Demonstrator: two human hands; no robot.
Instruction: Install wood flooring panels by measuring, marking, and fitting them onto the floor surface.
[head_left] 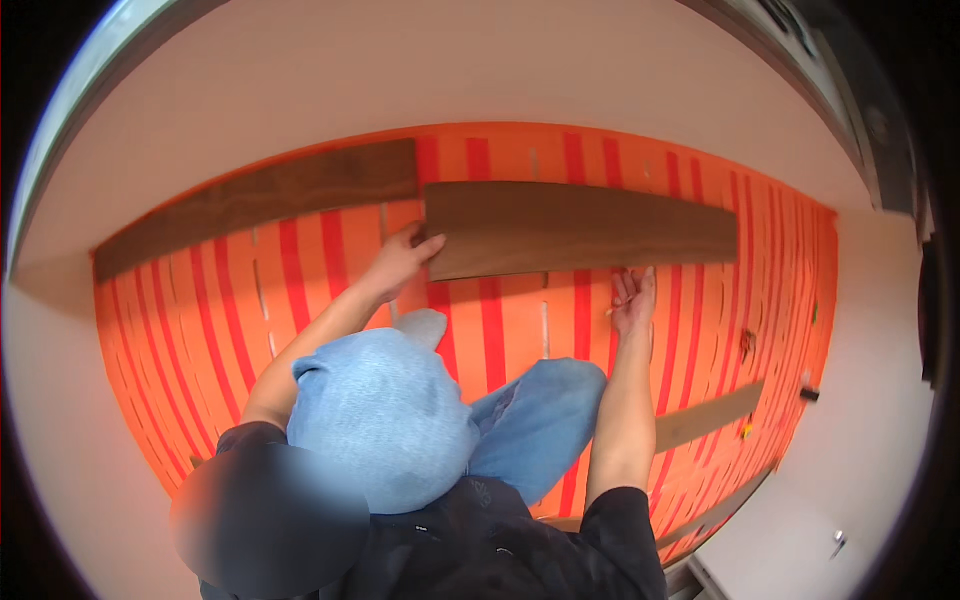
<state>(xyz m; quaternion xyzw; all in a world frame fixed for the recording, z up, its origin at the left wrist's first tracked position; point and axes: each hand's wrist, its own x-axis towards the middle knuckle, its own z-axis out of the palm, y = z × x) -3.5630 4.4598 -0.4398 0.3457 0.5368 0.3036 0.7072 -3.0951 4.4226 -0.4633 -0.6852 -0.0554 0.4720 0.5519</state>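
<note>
A brown wood-look floor plank (580, 230) is held slightly raised and tilted over the orange, red-striped floor underlay (515, 320), with a shadow below it. My left hand (403, 262) grips the plank's left end, thumb over the near corner. Under its near long edge, toward the right, my right hand (634, 302) is turned palm up with curled fingers; the fingertips meet the edge. Another brown plank (270, 200) lies along the far wall on the left. A gap separates its right end from the held plank.
My bent, jeans-clad knees (385, 420) fill the near middle. A loose plank (710, 415) lies to the right, with another plank (715, 515) near the right wall. Small tools (748, 343) and a black object (810, 394) sit at the right. White walls (480, 75) border the floor.
</note>
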